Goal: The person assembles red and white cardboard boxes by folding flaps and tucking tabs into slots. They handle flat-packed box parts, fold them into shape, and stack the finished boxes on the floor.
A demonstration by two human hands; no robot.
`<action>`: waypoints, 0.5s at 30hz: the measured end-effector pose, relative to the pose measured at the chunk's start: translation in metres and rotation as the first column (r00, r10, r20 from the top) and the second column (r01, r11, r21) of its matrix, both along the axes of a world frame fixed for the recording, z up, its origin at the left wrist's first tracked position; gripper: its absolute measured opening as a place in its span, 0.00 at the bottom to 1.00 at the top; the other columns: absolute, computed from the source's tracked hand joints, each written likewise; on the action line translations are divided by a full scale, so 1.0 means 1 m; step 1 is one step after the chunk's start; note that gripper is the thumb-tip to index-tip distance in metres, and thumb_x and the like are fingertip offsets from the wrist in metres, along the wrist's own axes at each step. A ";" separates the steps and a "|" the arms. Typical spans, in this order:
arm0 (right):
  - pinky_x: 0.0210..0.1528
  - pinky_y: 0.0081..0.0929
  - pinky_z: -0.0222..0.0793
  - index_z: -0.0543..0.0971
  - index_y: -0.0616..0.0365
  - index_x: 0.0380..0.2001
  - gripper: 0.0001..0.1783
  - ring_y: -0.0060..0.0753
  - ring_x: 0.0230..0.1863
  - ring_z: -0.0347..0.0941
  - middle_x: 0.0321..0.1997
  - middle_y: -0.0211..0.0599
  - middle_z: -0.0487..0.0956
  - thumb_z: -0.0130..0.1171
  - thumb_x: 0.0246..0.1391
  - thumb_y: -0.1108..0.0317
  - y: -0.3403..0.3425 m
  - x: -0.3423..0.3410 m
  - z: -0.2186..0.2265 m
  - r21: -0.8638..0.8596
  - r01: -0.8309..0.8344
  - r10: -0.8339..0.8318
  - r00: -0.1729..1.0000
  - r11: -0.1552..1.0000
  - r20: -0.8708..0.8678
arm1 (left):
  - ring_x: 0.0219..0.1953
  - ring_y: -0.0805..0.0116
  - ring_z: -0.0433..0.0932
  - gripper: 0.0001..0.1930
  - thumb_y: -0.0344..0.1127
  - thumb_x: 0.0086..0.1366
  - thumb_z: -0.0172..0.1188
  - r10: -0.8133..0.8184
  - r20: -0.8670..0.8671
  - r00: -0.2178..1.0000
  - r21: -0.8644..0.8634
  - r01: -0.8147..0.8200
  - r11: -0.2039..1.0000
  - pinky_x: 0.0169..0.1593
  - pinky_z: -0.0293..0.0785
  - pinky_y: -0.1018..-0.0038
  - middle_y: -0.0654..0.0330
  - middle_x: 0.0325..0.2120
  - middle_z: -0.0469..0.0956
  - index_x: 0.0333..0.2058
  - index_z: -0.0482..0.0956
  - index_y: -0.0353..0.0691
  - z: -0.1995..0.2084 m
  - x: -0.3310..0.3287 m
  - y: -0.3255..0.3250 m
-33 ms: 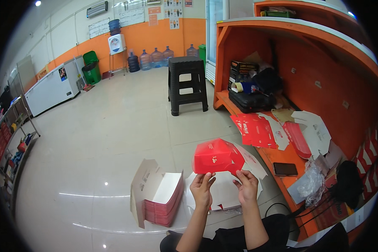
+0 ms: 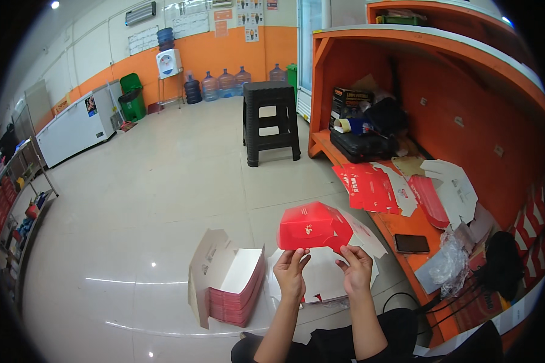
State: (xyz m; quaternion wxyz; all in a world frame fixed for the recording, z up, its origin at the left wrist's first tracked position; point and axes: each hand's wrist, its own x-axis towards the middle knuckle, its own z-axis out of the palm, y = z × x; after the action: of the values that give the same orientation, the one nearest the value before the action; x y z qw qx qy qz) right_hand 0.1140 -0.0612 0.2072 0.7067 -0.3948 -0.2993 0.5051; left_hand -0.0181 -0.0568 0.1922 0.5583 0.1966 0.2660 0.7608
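A red folded carton is held up at lower centre of the frame, gripped at its bottom edge by the left hand and the right hand, both forearms raised from the lower edge. The carton's underside is hidden. A stack of flat cartons lies lower left on the floor.

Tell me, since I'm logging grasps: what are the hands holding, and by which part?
Both hands, left hand and right hand, hold a partly folded red carton, fingers pinching its lower edge and flaps.
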 end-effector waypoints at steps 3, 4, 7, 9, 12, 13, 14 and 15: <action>0.29 0.16 0.68 0.78 0.59 0.27 0.04 0.23 0.31 0.75 0.29 0.32 0.78 0.63 0.47 0.76 -0.003 -0.008 0.005 0.077 0.076 -0.089 0.980 0.994 0.179 | 0.33 0.72 0.77 0.04 0.28 0.60 0.59 -0.004 0.015 1.000 0.053 0.003 0.999 0.41 0.76 0.72 0.60 0.27 0.77 0.32 0.77 0.33 -0.008 -0.003 0.003; 0.29 0.16 0.68 0.78 0.60 0.26 0.04 0.21 0.29 0.74 0.28 0.31 0.78 0.64 0.46 0.76 0.000 -0.010 0.003 0.144 0.116 -0.150 0.957 0.983 0.247 | 0.33 0.73 0.77 0.04 0.28 0.60 0.59 -0.006 0.009 1.000 0.053 0.005 0.999 0.41 0.76 0.73 0.60 0.27 0.77 0.32 0.77 0.33 -0.007 -0.003 0.005; 0.29 0.15 0.68 0.77 0.61 0.25 0.05 0.19 0.27 0.72 0.27 0.29 0.76 0.64 0.46 0.78 0.002 -0.021 0.005 0.267 0.229 -0.316 0.882 0.936 0.350 | 0.35 0.72 0.77 0.05 0.28 0.61 0.58 -0.006 -0.009 1.000 0.036 0.006 0.999 0.42 0.77 0.71 0.60 0.28 0.77 0.33 0.77 0.33 -0.002 0.001 0.008; 0.30 0.14 0.67 0.76 0.61 0.25 0.06 0.18 0.27 0.71 0.27 0.29 0.75 0.64 0.46 0.78 0.000 -0.024 0.002 0.305 0.281 -0.385 0.844 0.910 0.374 | 0.38 0.71 0.77 0.05 0.28 0.61 0.57 -0.013 0.002 1.000 0.014 0.013 1.000 0.43 0.78 0.69 0.59 0.29 0.77 0.34 0.76 0.32 0.004 0.004 0.006; 0.30 0.15 0.68 0.76 0.61 0.25 0.06 0.18 0.27 0.71 0.27 0.29 0.74 0.65 0.46 0.78 0.000 -0.024 -0.007 0.336 0.307 -0.429 0.813 0.891 0.393 | 0.41 0.68 0.77 0.07 0.28 0.62 0.56 -0.037 0.054 0.998 -0.004 0.037 0.999 0.45 0.78 0.67 0.58 0.31 0.77 0.37 0.75 0.31 0.012 0.007 0.006; 0.30 0.15 0.67 0.76 0.61 0.25 0.06 0.18 0.27 0.71 0.28 0.29 0.74 0.65 0.45 0.78 0.002 -0.022 -0.011 0.346 0.302 -0.432 0.807 0.888 0.403 | 0.41 0.68 0.77 0.07 0.28 0.62 0.56 -0.043 0.073 0.996 0.000 0.043 0.999 0.45 0.78 0.67 0.57 0.31 0.78 0.38 0.74 0.31 0.011 0.007 0.007; 0.31 0.15 0.67 0.76 0.61 0.25 0.06 0.18 0.27 0.71 0.28 0.29 0.74 0.65 0.45 0.78 0.002 -0.021 -0.013 0.356 0.298 -0.435 0.800 0.886 0.413 | 0.41 0.67 0.78 0.08 0.28 0.63 0.55 -0.049 0.092 0.995 0.005 0.049 0.999 0.45 0.78 0.66 0.57 0.31 0.78 0.38 0.74 0.31 0.010 0.006 0.008; 0.31 0.15 0.67 0.76 0.61 0.25 0.06 0.18 0.27 0.71 0.28 0.29 0.74 0.65 0.45 0.78 0.001 -0.022 -0.014 0.358 0.302 -0.443 0.789 0.883 0.426 | 0.40 0.67 0.78 0.08 0.28 0.62 0.55 -0.052 0.077 0.996 0.008 0.051 0.999 0.45 0.78 0.67 0.57 0.32 0.78 0.38 0.74 0.31 0.007 0.005 0.009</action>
State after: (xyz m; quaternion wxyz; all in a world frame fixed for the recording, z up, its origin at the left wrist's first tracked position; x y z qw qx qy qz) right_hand 0.0924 -0.0599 0.1937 0.7390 -0.4620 -0.4522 0.1896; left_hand -0.0132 -0.0474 0.1990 0.5870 0.1755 0.2365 0.7541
